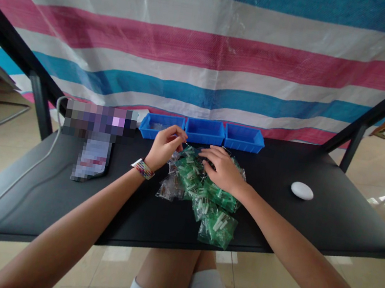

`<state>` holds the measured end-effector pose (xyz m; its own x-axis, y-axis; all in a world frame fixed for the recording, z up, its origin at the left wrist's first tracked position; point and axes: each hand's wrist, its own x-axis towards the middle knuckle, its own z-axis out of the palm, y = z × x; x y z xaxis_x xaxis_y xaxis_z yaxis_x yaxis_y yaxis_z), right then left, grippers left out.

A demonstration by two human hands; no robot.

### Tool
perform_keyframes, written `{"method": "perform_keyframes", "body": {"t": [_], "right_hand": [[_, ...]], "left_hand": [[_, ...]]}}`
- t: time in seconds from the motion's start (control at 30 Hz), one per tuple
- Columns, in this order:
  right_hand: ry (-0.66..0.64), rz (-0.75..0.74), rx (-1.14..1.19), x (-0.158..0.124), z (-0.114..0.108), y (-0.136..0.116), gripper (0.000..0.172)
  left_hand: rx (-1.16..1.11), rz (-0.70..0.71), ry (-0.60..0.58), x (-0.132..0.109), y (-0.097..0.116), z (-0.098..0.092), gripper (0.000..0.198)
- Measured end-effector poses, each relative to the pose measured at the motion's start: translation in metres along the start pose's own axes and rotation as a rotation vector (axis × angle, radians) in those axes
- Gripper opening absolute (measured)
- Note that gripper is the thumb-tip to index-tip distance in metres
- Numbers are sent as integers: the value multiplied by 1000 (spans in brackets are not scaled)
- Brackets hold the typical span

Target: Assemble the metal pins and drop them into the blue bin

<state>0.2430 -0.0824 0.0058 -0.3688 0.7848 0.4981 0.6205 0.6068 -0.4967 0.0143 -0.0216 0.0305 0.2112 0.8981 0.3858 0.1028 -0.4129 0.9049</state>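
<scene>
A pile of small green plastic bags (202,190) with white and dark pieces inside lies at the middle of the black table. Clear bags (171,185) with brownish contents lie at its left side. Above the pile's upper left edge is my left hand (167,145), fingers pinched together at a thin dark item too small to name. My right hand (223,168) rests over the top of the green bags, palm down, its fingers stretched forward and slightly bent. Just beyond my hands stand a left blue tray (145,131), a middle blue tray (203,139) and a right blue tray (243,146).
A white oval object (302,190) lies on the black table (265,216) at the right. Blurred-out items (93,159) and a pale cable (30,165) are at the left. Behind the trays hangs a striped sheet (195,45), between black frame bars.
</scene>
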Motion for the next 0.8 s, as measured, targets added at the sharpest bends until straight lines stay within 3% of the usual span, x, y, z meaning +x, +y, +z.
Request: {"method": "perform_keyframes", "body": {"t": [0.13,0.27,0.43,0.6,0.8], "right_hand": [[-102,-27,-129,-3,4,1,29],[-120,-29,-179,-3,2,-1,24],[-112,-27,-177,-3,1,-2,22],[-115,-27,-151,-3,3,1,21],[-117,-12,-143,-4,5,3,20]], "left_hand": [[403,7,-146,0,1,-12,24],[681,-66,-388,9,-2,-35,23],[581,-133,-597,18,-10,-52,32],[579,-198,-644,17,-13,-54,39],[565,-247,-716,14,-2,-51,37]]}}
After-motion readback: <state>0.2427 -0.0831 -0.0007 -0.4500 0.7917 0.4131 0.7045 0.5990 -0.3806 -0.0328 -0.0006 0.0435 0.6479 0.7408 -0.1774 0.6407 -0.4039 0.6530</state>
